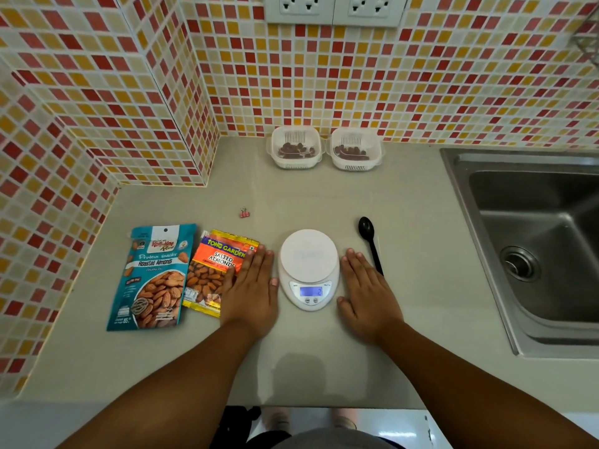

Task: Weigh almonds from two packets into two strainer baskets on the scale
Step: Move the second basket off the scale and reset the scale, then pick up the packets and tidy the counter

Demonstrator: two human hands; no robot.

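Both hands are lying flat, fingers straight, on the table (324, 358): left hand (251, 291) overlapping the orange packet (214, 270), right hand (366, 296) beside the white scale (308, 268). Two white strainer baskets (295, 147) holding dark almonds are sitting by the wall.

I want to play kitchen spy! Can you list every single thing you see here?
strainer baskets: 2, white, almonds inside, by the back wall
scale: 1, white, centre of counter, nothing on it
teal almond packet: 1, far left
orange almond packet: 1, beside the teal one
spoon: 1, black, right of scale
binder clip: 1, pink, behind the packets
sink: 1, steel, right
sockets: 2, white, on the tiled wall
left hand: flat, partly on the orange packet
right hand: flat on the counter
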